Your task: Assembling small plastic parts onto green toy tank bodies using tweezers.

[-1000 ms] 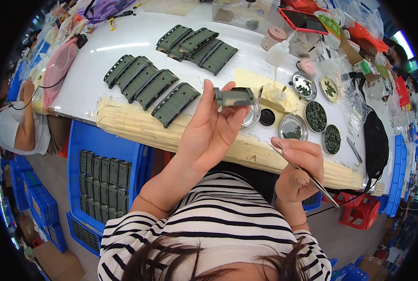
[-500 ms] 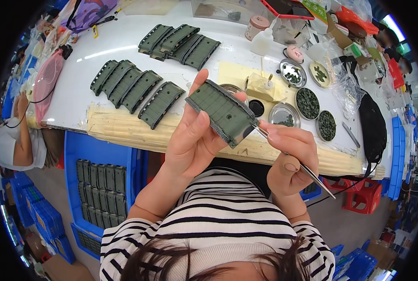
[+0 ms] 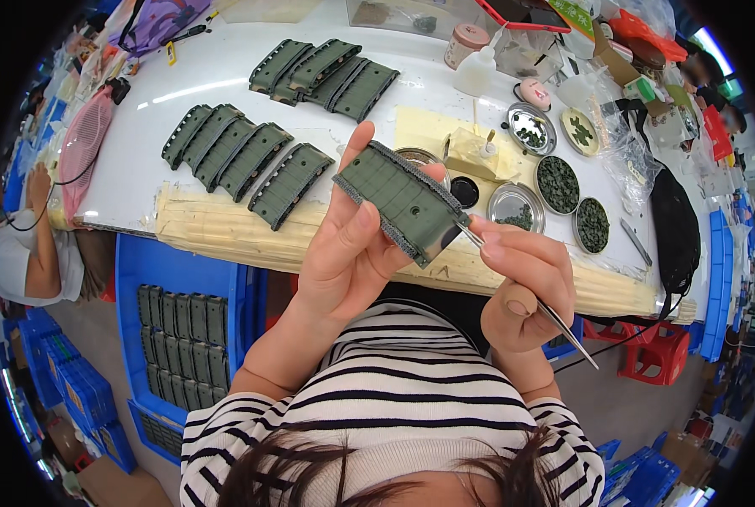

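My left hand [image 3: 343, 241] is closed around a curved green plastic piece [image 3: 403, 203] with grey textured edges and a small hole, held up over the table's front edge. Between the thumb and fingers of my right hand [image 3: 525, 283] is a pair of metal tweezers [image 3: 563, 328]. The tweezers' tips meet the piece's right end; whether they pinch something small there I cannot make out. Similar green pieces lie on the table in a left row [image 3: 225, 156], with a single one [image 3: 291, 186] beside it and a farther group [image 3: 327, 78] behind.
Round dishes of small dark green bits [image 3: 557, 185] stand on the right, near a wrapped block [image 3: 481, 156] and a metal tool [image 3: 636, 242]. A blue crate [image 3: 128, 279] with rows of green pieces is below left. Another person's arm [image 3: 43, 228] shows at far left.
The view has shifted slightly. My right hand and the tweezers have tilted a little, their back end moving slightly left and down. Both hands keep their hold.
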The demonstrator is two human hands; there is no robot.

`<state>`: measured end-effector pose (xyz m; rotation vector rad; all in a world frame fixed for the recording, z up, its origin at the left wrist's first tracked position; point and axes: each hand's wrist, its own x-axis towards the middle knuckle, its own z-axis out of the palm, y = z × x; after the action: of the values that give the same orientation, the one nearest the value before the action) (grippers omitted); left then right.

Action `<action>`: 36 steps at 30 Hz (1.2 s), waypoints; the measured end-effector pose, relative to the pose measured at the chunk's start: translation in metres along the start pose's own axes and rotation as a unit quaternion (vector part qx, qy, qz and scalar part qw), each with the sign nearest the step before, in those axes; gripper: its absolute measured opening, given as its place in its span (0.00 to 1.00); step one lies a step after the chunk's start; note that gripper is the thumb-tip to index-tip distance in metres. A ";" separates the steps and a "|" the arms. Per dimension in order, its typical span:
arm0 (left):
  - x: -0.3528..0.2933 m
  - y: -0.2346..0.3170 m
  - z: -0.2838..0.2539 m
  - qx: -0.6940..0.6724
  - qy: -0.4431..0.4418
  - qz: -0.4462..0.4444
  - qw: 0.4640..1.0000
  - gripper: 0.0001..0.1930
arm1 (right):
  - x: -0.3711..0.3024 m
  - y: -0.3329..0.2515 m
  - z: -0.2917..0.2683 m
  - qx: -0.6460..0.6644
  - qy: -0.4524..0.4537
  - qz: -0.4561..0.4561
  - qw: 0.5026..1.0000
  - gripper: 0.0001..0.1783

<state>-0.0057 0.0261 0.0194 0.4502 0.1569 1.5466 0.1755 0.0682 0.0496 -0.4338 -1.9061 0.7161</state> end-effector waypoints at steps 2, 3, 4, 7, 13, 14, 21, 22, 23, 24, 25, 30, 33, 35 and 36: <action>0.000 -0.001 0.000 0.001 0.002 0.000 1.000 0.34 | 0.000 -0.001 -0.001 -0.003 -0.005 0.004 1.000 0.13; 0.000 -0.001 0.000 -0.003 0.004 -0.001 1.000 0.34 | 0.000 -0.002 -0.001 -0.004 -0.006 0.005 1.000 0.14; 0.000 -0.001 0.001 -0.007 0.007 -0.003 1.000 0.34 | 0.000 -0.001 -0.002 -0.005 -0.007 0.005 1.000 0.14; 0.000 -0.001 0.000 -0.009 0.012 -0.006 1.000 0.34 | 0.000 -0.001 -0.001 -0.002 -0.005 0.007 1.000 0.14; 0.000 -0.002 -0.001 -0.008 0.016 -0.006 1.000 0.34 | 0.000 0.000 -0.001 -0.002 -0.003 0.008 1.000 0.15; 0.000 -0.002 -0.001 -0.008 0.017 -0.007 1.000 0.34 | -0.001 0.000 -0.001 -0.001 -0.002 0.008 1.000 0.15; 0.000 -0.002 -0.002 -0.004 0.017 -0.006 1.000 0.33 | 0.000 0.000 0.001 0.003 0.004 0.005 1.000 0.14; 0.000 -0.002 -0.003 -0.004 0.019 -0.006 1.000 0.33 | 0.001 0.000 0.002 0.002 0.004 0.001 1.000 0.14; 0.000 -0.002 -0.003 -0.003 0.020 -0.006 1.000 0.33 | 0.001 0.001 0.002 -0.003 0.005 -0.005 1.000 0.14; 0.001 -0.002 -0.003 -0.001 0.021 -0.004 1.000 0.33 | 0.001 0.002 0.003 -0.007 0.005 -0.012 1.000 0.14; 0.001 -0.002 -0.003 0.000 0.022 -0.002 1.000 0.33 | 0.002 0.003 0.003 -0.015 0.005 -0.020 1.000 0.14; 0.000 -0.002 -0.003 0.007 0.034 -0.001 0.999 0.33 | 0.004 0.008 0.001 -0.022 -0.010 -0.037 0.999 0.16; 0.000 -0.002 -0.003 0.006 0.033 -0.002 0.999 0.33 | 0.005 0.009 0.000 -0.020 -0.017 -0.042 0.999 0.18; 0.000 -0.002 -0.004 0.005 0.029 -0.004 1.000 0.33 | 0.006 0.010 -0.001 -0.025 -0.020 -0.048 0.998 0.18; 0.001 -0.002 -0.004 0.006 0.029 -0.005 1.000 0.33 | 0.006 0.010 -0.001 -0.027 -0.021 -0.051 0.998 0.18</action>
<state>-0.0057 0.0276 0.0150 0.4140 0.2121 1.5498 0.1740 0.0801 0.0475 -0.3551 -1.9745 0.6132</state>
